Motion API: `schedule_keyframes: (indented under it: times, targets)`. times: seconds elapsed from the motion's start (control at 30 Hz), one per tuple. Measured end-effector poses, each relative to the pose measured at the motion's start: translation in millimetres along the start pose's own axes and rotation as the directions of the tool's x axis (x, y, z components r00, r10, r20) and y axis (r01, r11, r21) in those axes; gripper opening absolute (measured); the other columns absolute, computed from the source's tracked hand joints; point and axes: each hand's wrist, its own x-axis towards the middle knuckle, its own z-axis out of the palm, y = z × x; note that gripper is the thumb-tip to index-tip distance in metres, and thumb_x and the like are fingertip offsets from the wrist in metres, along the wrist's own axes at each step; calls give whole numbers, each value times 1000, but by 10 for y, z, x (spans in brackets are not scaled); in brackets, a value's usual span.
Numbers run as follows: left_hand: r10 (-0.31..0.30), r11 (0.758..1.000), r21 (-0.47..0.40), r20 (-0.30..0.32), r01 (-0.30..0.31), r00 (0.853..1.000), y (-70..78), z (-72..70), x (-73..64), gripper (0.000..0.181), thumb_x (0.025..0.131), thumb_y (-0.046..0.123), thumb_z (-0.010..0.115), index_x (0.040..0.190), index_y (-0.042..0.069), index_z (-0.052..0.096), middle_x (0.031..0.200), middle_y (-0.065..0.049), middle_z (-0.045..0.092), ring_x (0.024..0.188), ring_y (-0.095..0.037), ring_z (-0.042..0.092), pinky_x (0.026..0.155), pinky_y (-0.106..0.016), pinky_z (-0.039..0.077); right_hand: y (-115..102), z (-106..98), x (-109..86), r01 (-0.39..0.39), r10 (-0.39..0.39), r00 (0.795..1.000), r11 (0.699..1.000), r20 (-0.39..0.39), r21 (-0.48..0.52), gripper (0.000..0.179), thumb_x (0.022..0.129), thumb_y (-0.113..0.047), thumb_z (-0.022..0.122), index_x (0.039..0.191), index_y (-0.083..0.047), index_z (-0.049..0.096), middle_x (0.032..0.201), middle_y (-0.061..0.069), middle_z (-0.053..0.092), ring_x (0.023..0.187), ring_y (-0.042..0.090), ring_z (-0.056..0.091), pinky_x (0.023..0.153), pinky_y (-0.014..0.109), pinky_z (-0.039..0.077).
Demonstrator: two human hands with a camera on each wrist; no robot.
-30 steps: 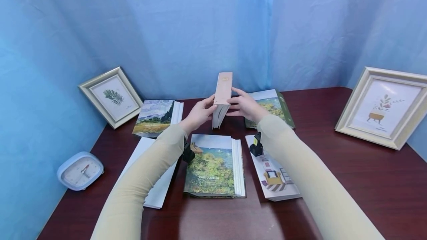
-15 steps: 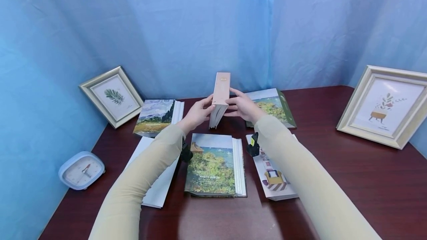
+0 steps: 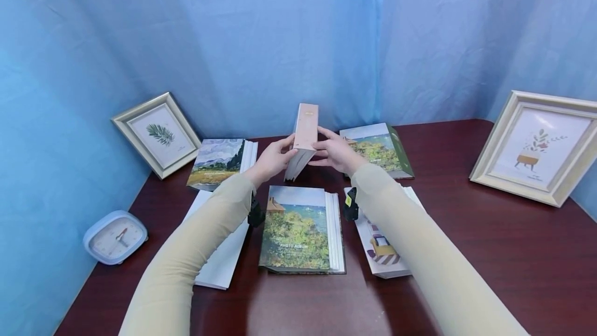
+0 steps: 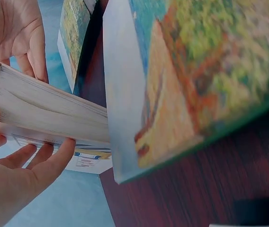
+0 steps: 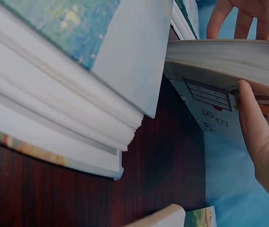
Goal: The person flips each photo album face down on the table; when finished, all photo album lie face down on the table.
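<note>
dark table (image 3: 503,253): left hand (image 3: 272,161) and right hand (image 3: 338,150) grip a pink book (image 3: 306,126), with a photo album (image 3: 297,235) lying in front.

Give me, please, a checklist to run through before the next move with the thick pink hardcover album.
1. Left hand on the thick pink hardcover album: ok, it holds the left side.
2. Right hand on that album: ok, it holds the right side.
3. Spine up: ok, it faces upward.
4. White pages closed tight: not ok, a gap shows among them in the left wrist view.
5. Album resting on the dark red wooden table: cannot tell, contact is unclear.
6. Clear of the green landscape-covered photo album: ok, a narrow strip of table shows between them.
</note>
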Motion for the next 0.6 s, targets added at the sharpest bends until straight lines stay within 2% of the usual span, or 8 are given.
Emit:
schedule_keyframes:
  times: [0.13, 0.23, 0.33, 0.6]
  targets:
    - [2, 998, 63, -1, -2, 1000, 3, -23, -12, 55, 101, 21, 46, 151, 21, 24, 151, -9, 35, 123, -28, 49, 85, -41, 46, 30, 16, 10, -2, 2, 1000, 1000, 3, 3, 67, 98, -5, 43, 154, -26, 12, 146, 23, 35, 130, 39, 43, 104, 54, 38]
    - [11, 992, 122, -6, -10, 1000, 7, -26, -4, 55, 101, 21, 47, 151, 18, 25, 153, -9, 32, 129, -30, 46, 95, -39, 45, 56, 20, 18, -5, 5, 1000, 1000, -5, 1, 67, 98, -5, 43, 154, -26, 12, 146, 22, 35, 130, 39, 43, 104, 53, 38]
    - [12, 986, 167, -10, -10, 1000, 3, -11, 14, 55, 100, 21, 48, 151, 15, 26, 154, -9, 29, 135, -30, 39, 106, -42, 39, 89, 16, 31, -12, 13, 1000, 1000, -17, 2, 65, 99, -6, 42, 154, -26, 13, 146, 22, 35, 130, 39, 43, 104, 52, 38]
    - [-25, 957, 289, 6, 22, 1000, 21, 74, 20, 57, 100, 24, 48, 151, 14, 25, 154, -10, 30, 139, -28, 33, 108, -42, 36, 181, -16, 61, -40, 37, 997, 998, -64, -49, 63, 100, -8, 42, 154, -26, 14, 145, 21, 37, 127, 37, 46, 101, 48, 43]
